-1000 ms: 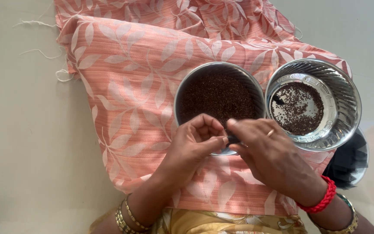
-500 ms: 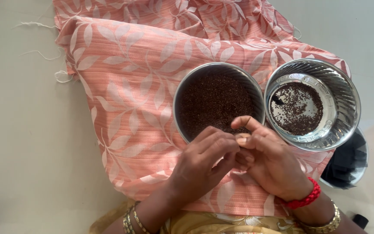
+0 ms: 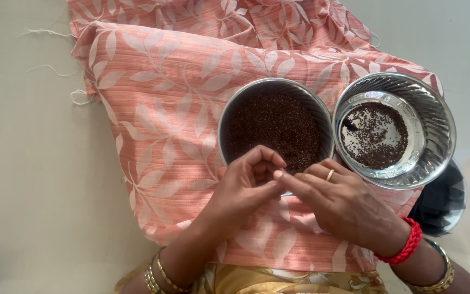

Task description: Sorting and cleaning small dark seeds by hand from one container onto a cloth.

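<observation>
Nearest the camera, at the bottom edge, a strip of yellow-gold patterned cloth (image 3: 278, 280) shows between the two forearms, the left wrist ringed with thin gold bangles (image 3: 156, 275) and the right wrist wearing a twisted red thread bracelet (image 3: 406, 246) and a green-and-gold bangle (image 3: 441, 272). Just beyond, the two hands meet over the near rim of a dish: the left hand (image 3: 243, 188) is curled, its fingertips and thumb drawn together as if pinching, though whether anything small sits between them cannot be told; the right hand (image 3: 344, 204), with a thin gold ring (image 3: 330, 175) on one finger, lies palm down with its fingers stretched towards the left hand, the tip of one finger touching the left fingers. Under both hands spreads a peach-pink cloth printed with pale leaves (image 3: 164, 136), which covers the lap and runs up to the top of the view. On it rests a round steel bowl filled nearly level with small dark brown seeds (image 3: 276, 125), its near edge partly hidden by the fingers. Just beside it to the right, rims close together, sits a shiny round steel bowl with a ribbed wall (image 3: 436, 125), holding only a thin scatter of the same dark seeds on its flat bottom. Below that bowl's right side a dark object (image 3: 441, 201) peeps out, too hidden to identify. Loose white threads (image 3: 55, 68) trail from the cloth's left edge onto the pale beige floor (image 3: 33, 179).
</observation>
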